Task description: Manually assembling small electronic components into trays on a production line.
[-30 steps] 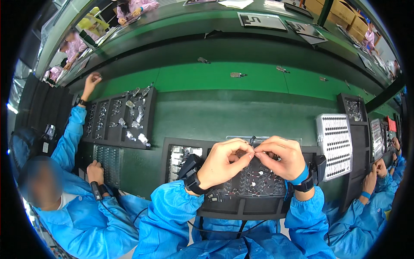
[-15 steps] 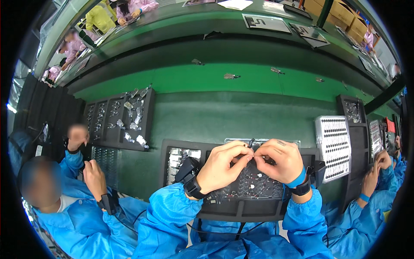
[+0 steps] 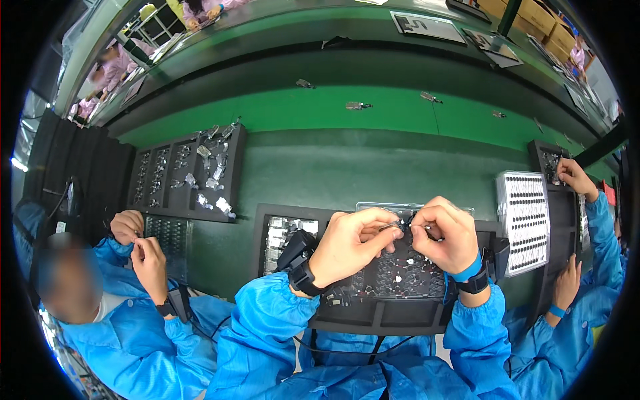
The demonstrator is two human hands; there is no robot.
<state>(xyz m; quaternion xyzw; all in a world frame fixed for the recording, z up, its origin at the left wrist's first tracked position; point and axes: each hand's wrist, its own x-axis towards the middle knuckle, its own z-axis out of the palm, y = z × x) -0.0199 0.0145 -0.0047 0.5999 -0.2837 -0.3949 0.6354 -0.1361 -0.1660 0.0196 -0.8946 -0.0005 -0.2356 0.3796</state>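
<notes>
Small dark part (image 3: 405, 221) is what everything's about at this bench, and from where I'm standing it's up in the air between the worker's fingertips, over the back of a black foam tray (image 3: 407, 317). Left hand (image 3: 350, 245) is curled, thumb and forefinger closed on it. Right hand (image 3: 448, 235) has thumb and forefinger pinched together at the other end; seems to have hold of it too, but the fingers hide too much to tell if there's a second bit in there.

My read: it's the fiddly two-handed bit, working the part in mid-air. Next move calls for a light pinch and steady wrists, tiny motions only, since loose little pieces (image 3: 398, 279) sit right below.

Room-wise, sideways is the tight direction. Silver pieces (image 3: 287, 233) fill the tray's left compartment next to the left wrist, and a white tray (image 3: 504, 223) with rows of black dots stands just off the right end. Forward is roomier: a wide stretch of dark green bench (image 3: 320, 167) runs up to the bright green strip (image 3: 267, 110).
</notes>
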